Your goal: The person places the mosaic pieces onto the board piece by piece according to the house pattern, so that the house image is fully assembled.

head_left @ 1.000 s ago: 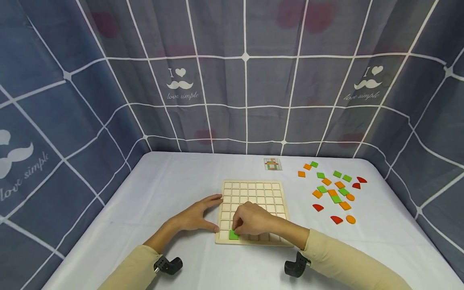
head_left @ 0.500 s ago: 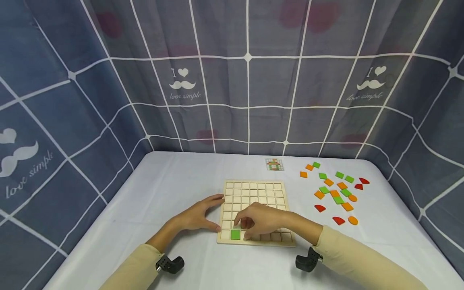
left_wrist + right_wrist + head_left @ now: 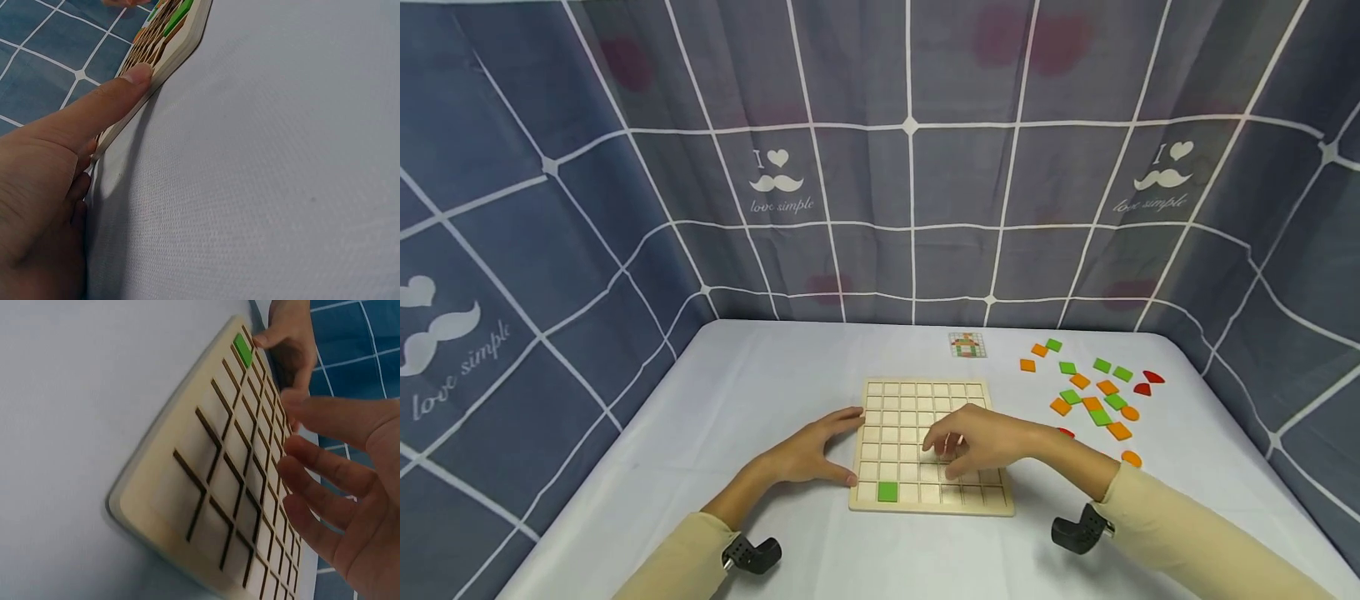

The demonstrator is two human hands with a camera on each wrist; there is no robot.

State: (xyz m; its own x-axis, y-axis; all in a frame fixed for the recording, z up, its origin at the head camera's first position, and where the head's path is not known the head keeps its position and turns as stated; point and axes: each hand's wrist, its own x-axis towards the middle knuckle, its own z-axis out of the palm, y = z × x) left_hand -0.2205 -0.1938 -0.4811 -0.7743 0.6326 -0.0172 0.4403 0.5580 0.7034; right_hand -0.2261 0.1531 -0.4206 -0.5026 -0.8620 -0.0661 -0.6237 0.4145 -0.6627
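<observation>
A wooden grid board [image 3: 880,433] lies on the white table. One green square tile [image 3: 887,492] sits in its front row, second cell from the left. My left hand [image 3: 808,450] rests against the board's left edge, thumb and fingers spread; in the left wrist view its thumb [image 3: 112,103] touches the rim. Above the board's right part hovers my right hand [image 3: 981,440], fingers loosely bent. The right wrist view shows nothing between the right fingers [image 3: 325,469], which are apart from the board.
Loose green tiles [image 3: 1100,417], orange tiles [image 3: 1118,431], red pieces [image 3: 1153,377] and orange discs [image 3: 1130,413] lie scattered at the right of the table. A small pattern card [image 3: 967,345] lies behind the board. A grid-printed curtain [image 3: 865,183] encloses the table.
My right hand has let go of the green tile, leaving it in its cell, and has lifted and moved to the right. The left hand has stayed at the board's edge.
</observation>
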